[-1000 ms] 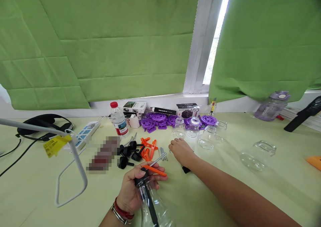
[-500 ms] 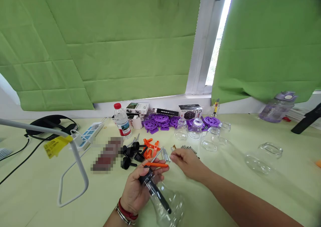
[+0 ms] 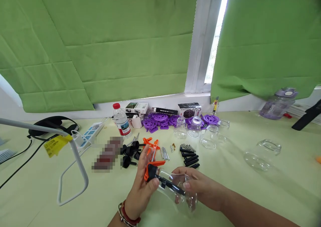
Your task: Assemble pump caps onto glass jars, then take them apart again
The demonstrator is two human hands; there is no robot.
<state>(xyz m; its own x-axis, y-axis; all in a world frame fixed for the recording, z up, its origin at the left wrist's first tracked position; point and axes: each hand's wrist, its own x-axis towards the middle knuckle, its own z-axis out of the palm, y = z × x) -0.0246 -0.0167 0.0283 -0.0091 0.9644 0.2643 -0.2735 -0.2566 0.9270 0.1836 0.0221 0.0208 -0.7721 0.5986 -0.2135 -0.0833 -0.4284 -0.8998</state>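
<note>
Low over the table, a clear wide-bodied bottle (image 3: 167,194) lies tilted between my hands. Its neck carries a black stopper (image 3: 151,171) with an orange lever (image 3: 158,163) and a thin metal rod; a black tube (image 3: 173,186) runs inside the bottle. My left hand (image 3: 140,191) holds the neck, thumb in front and fingers rising behind the stopper. Around the bottle's body, my right hand (image 3: 209,189) is closed, with some fingers visible through the clear wall. Just beyond are metal rods (image 3: 165,153), black tubes (image 3: 190,159), springs (image 3: 188,147) and small brass-coloured parts (image 3: 174,145).
Black stoppers (image 3: 129,150) and orange levers (image 3: 152,142) lie left of centre. Clear bottles (image 3: 212,138) stand behind, near purple plastic parts (image 3: 160,119) and boxes (image 3: 136,108). A water bottle (image 3: 122,121) and a grey bent bar (image 3: 80,168) are on the left.
My right hand has left the small parts and come back to grip the bottle's body. The bottle has turned flatter and moved slightly right, and my left fingers have straightened upward.
</note>
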